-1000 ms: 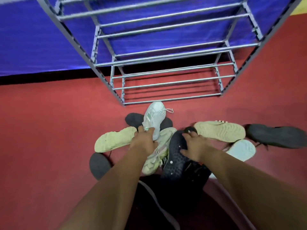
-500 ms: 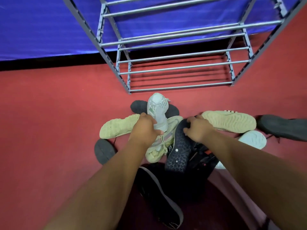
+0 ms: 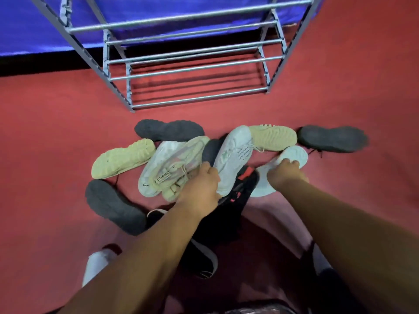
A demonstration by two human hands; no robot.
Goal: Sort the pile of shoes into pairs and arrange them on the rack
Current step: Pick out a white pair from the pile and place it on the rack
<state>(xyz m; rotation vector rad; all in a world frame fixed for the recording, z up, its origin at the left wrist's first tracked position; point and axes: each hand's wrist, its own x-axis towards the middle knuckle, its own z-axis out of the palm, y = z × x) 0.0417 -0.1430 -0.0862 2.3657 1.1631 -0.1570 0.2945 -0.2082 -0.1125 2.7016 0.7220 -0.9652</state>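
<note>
A pile of shoes lies on the red floor in front of the metal rack [image 3: 192,71], whose shelves hold nothing. My left hand [image 3: 199,186] grips a white sneaker [image 3: 233,157] by its heel end, toe pointing away. My right hand [image 3: 285,172] is closed on a second white sneaker [image 3: 292,155] that lies sole up to the right. Beside my left hand rests a pale cream knit sneaker [image 3: 172,166] with printed lettering. Two cream shoes lie sole up, one at the left [image 3: 122,158], one at the right [image 3: 272,137]. A black shoe with red accents [image 3: 244,182] lies under the held sneaker.
Dark grey shoes lie sole up at the back [image 3: 169,130], far right [image 3: 332,138] and near left [image 3: 113,207]. A black shoe with a white sole edge [image 3: 201,257] sits near my legs. A blue cloth wall [image 3: 27,30] stands behind the rack.
My left hand carried the white sneaker from the pile's middle to the right. My right hand let go of the black sole-up shoe and took hold of the second white sneaker.
</note>
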